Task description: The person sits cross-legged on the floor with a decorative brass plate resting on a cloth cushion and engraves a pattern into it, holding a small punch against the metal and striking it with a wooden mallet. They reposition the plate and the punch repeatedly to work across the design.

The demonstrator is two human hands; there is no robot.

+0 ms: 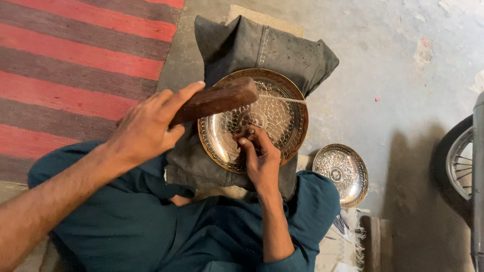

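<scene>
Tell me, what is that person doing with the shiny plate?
A person sits on the floor with a big patterned metal plate resting on a dark folded cloth cushion. The left hand holds a wooden block raised over the plate. The right hand pinches a small tool against the plate's surface; the tool is mostly hidden. A smaller patterned plate lies on the floor beside them, near a striped rug.

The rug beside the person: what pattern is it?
Rug: red and dark brownish-grey stripes, head view.

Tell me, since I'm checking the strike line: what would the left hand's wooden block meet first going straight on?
Probably the engraved brass plate on the dark cushion; the left hand holds the wooden block above it, height unclear.
</scene>
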